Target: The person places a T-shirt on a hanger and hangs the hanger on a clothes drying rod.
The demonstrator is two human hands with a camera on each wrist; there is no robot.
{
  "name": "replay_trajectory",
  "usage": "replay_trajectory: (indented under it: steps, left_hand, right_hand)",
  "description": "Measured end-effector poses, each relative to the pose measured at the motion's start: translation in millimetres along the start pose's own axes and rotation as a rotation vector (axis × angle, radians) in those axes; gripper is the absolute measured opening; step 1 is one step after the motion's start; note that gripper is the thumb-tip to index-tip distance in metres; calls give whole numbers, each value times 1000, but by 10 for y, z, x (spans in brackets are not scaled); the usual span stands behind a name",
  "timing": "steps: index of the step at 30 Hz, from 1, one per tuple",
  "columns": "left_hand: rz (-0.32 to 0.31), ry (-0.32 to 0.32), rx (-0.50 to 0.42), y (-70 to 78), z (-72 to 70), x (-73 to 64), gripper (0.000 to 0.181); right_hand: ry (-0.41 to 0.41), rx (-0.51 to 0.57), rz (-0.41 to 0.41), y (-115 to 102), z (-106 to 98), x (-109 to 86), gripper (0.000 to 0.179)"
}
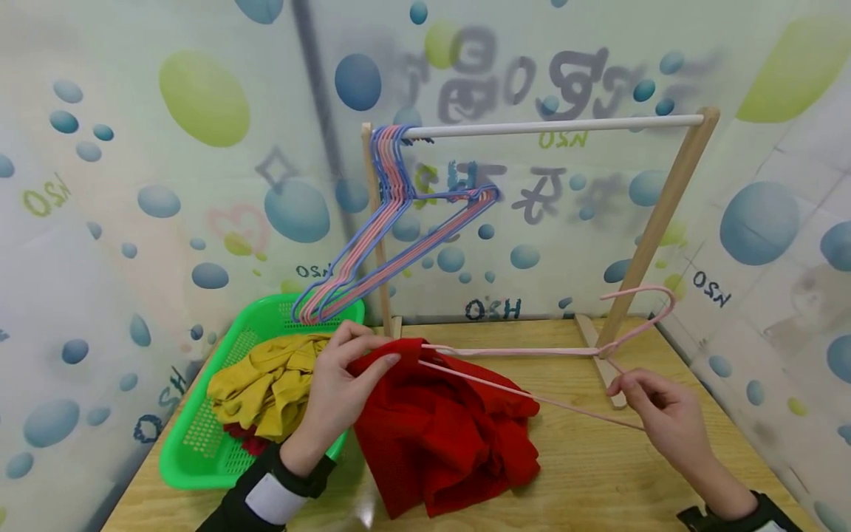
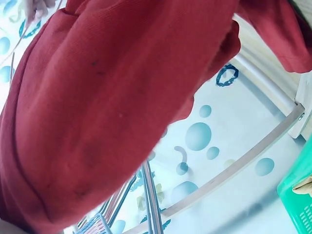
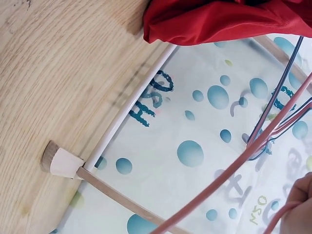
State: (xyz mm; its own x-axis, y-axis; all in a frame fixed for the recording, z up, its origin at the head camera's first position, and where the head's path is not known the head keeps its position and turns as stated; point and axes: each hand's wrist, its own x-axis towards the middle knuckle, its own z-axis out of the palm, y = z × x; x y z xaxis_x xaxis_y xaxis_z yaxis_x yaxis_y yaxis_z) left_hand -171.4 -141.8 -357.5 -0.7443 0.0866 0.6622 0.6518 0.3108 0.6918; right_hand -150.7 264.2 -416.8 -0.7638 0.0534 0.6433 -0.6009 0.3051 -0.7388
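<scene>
A piece of red clothing (image 1: pixel 459 421) hangs bunched from my left hand (image 1: pixel 342 377), which pinches its upper edge between thumb and fingers. My right hand (image 1: pixel 665 414) grips a pink hanger (image 1: pixel 518 351) near the base of its hook. The hanger's far end reaches into the red cloth by my left fingers. In the left wrist view the red clothing (image 2: pixel 112 97) covers most of the frame and hides my left fingers. In the right wrist view part of my right hand (image 3: pixel 298 207) shows at the edge, with the pink hanger (image 3: pixel 229 165) crossing the frame.
Blue and pink hangers (image 1: pixel 392 214) hang at the left end of a rack's white bar (image 1: pixel 552 127). A green basket (image 1: pixel 179 451) at the left holds yellow clothing (image 1: pixel 272 377) and some dark red cloth. The rack's wooden post (image 1: pixel 658 222) stands behind my right hand.
</scene>
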Motion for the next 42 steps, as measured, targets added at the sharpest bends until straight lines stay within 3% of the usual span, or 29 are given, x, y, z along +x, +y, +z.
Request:
replay_trajectory:
  steps: [14, 21, 33, 38, 42]
  left_hand:
    - [38, -73, 49, 19, 14, -41, 13]
    - [92, -103, 69, 18, 32, -48, 12]
    - [14, -179, 42, 68, 58, -70, 10]
    - [47, -196, 44, 63, 79, -76, 10]
    - [102, -221, 114, 55, 91, -81, 11]
  right_hand:
    - [-21, 4, -18, -36, 85, -35, 45]
    - [-33, -17, -48, -58, 140, -30, 46]
    - [-47, -64, -47, -116, 228, -10, 44]
    - [-64, -54, -68, -125, 264, 5, 43]
    - [-72, -51, -81, -124, 303, 9, 43]
